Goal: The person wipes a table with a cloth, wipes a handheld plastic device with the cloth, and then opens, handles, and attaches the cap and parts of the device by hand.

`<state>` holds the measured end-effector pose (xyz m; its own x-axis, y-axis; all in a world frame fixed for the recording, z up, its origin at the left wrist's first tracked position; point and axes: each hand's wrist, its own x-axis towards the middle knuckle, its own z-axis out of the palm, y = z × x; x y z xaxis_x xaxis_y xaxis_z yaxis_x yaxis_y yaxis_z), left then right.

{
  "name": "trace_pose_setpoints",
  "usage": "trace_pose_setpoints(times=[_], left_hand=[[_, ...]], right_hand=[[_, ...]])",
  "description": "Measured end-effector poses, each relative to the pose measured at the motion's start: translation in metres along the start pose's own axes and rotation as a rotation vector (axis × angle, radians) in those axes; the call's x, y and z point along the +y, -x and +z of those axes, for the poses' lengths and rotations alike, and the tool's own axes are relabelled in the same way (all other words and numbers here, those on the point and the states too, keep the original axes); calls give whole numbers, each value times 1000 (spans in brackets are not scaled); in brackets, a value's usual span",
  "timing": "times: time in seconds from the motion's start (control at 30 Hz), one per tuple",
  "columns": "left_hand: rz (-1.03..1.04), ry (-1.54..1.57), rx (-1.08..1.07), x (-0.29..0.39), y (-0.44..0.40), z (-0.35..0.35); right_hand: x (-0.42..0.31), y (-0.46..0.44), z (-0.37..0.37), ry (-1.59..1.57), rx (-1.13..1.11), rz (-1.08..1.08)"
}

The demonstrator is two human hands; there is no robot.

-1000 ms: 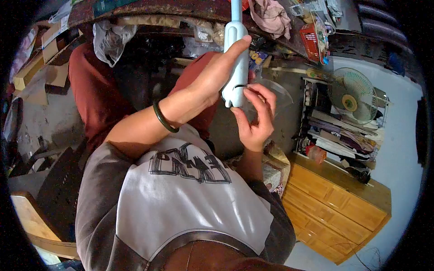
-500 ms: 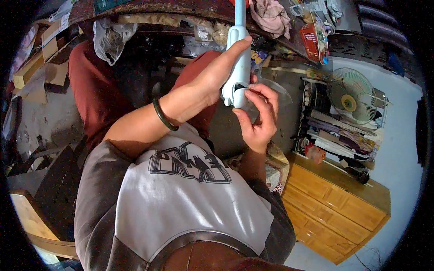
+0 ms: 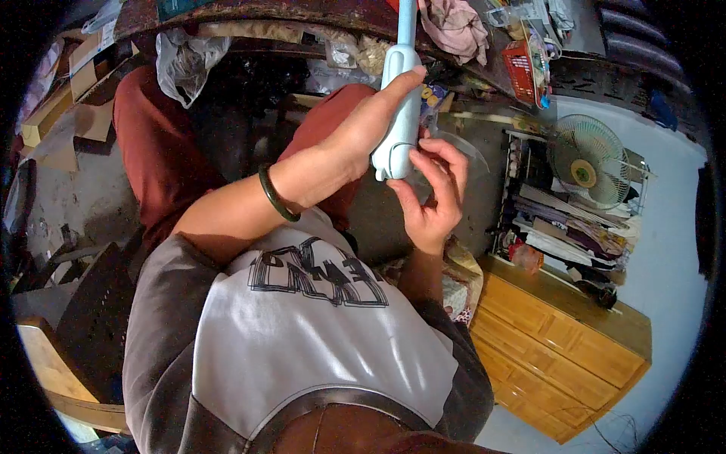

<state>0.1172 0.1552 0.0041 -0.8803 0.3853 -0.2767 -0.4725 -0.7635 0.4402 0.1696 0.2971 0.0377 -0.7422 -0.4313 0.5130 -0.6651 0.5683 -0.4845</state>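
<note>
A light-blue plastic handle (image 3: pixel 401 113) with a long straight shaft (image 3: pixel 407 26) is held up in front of me, its shaft running out of the top of the view. My left hand (image 3: pixel 361 132), with a dark bangle at the wrist, wraps around the handle, thumb lying along its side. At the handle's lower end, a rounded cap (image 3: pixel 400 160) lies flush against the body. My right hand (image 3: pixel 435 193) has thumb and fingertips curled at this cap, touching it. What device the handle belongs to cannot be made out.
A cluttered dark table (image 3: pixel 302 15) crosses the top, with a pink cloth (image 3: pixel 456 32) and a red basket (image 3: pixel 519 72) on it. A plastic bag (image 3: pixel 189 66) hangs at its edge. To the right stand a fan (image 3: pixel 586 163) and a wooden drawer cabinet (image 3: pixel 560 348).
The cap at the handle's lower end stood partly open with a dark gap; now it sits closed against the body. Both hands stay nearly in place.
</note>
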Motion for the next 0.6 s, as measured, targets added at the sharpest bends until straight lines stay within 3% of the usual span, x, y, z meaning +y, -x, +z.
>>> trace_pose_setpoints(times=[0.5,0.6], left_hand=[[30,52,20,1,10,5],[1,112,28,2,9,4]], right_hand=[[7,1,-2,-106,-68,-5],[4,2,-1,7,-91,-15]])
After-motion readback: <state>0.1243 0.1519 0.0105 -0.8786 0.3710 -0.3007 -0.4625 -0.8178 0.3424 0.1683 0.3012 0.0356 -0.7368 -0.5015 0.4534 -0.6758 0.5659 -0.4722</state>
